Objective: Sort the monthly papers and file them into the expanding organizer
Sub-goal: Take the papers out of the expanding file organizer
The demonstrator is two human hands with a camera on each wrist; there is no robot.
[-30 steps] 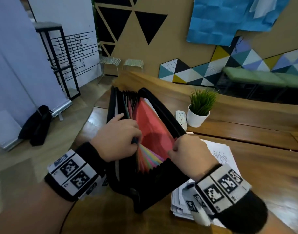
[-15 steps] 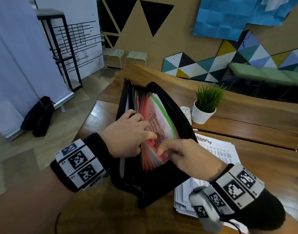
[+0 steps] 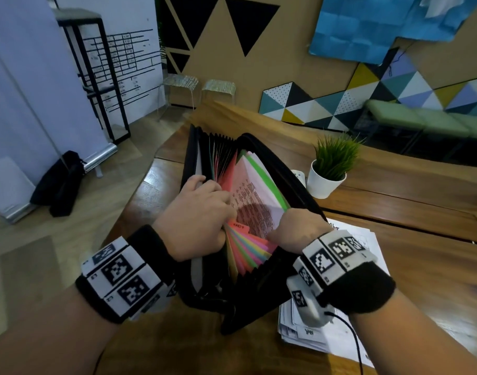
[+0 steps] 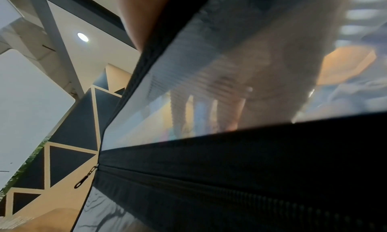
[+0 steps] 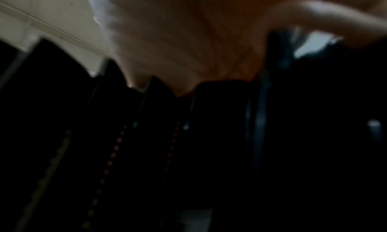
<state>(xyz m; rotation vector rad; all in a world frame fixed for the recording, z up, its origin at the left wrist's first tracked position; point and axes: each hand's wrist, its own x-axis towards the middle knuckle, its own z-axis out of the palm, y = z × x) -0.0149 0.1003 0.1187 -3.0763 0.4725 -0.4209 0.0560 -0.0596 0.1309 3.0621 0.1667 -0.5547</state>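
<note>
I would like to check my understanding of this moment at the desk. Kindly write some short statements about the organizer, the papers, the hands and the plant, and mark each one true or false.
1. The expanding organizer is zipped closed. False: it is open, with coloured dividers fanned out.
2. A tab reading OCT shows between the hands. True.
3. The left hand lies flat on the table. False: its fingers reach in among the dividers.
4. A stack of printed papers lies on the table under the right wrist. True.
5. The potted plant has a black pot. False: the pot is white.
</note>
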